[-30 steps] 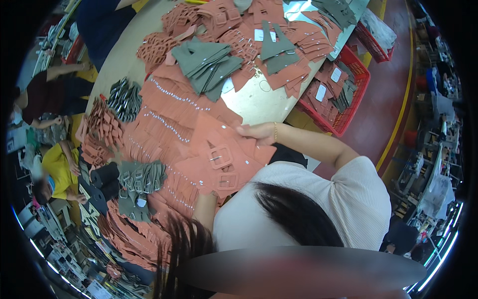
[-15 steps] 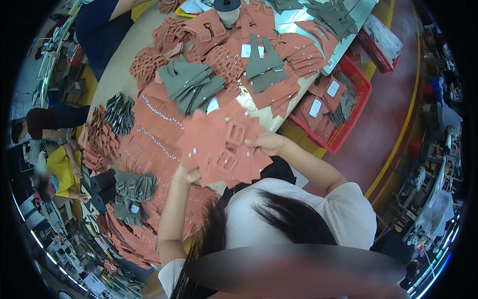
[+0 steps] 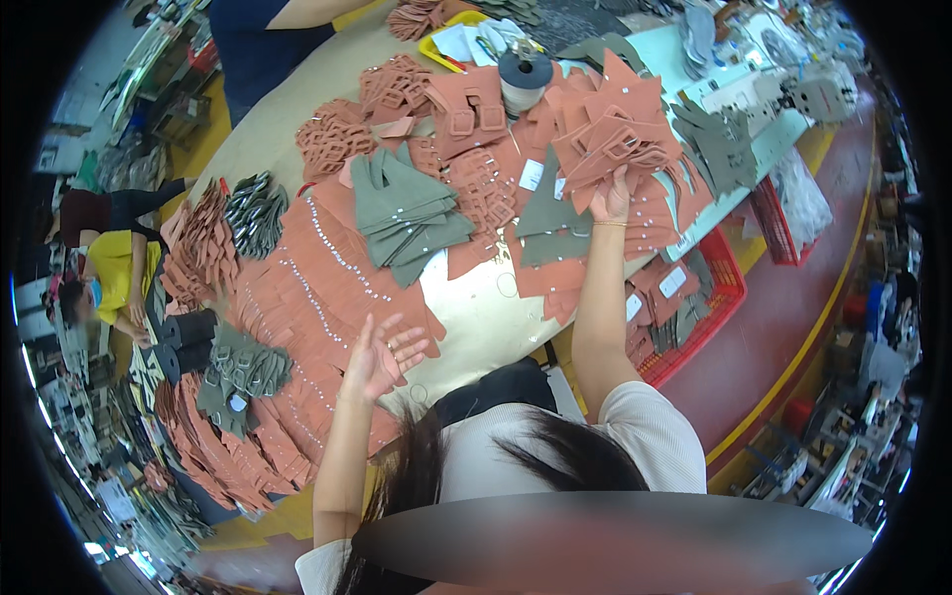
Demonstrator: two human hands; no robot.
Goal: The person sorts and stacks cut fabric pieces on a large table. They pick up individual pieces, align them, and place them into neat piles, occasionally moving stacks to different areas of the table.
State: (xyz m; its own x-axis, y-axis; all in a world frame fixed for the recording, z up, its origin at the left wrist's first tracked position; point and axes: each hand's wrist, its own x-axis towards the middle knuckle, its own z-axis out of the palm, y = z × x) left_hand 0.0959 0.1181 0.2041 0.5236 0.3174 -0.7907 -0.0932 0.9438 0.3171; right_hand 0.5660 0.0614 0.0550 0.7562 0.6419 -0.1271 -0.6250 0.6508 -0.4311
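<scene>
The big table (image 3: 476, 317) in front of me is covered with stacks of rust-coloured and grey-green cut pieces. My right hand (image 3: 610, 193) is stretched out over its far side, clamped on a bundle of rust pieces (image 3: 615, 134). My left hand (image 3: 382, 355) hovers empty, fingers spread, above the rust rows (image 3: 317, 288).

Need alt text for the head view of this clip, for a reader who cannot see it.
The right hand holds up a stack of terracotta cut pieces with buckles over a table covered in terracotta and grey-green cut pieces. The left hand hovers open and empty above rows of terracotta pieces. A red crate stands at the table's right.
</scene>
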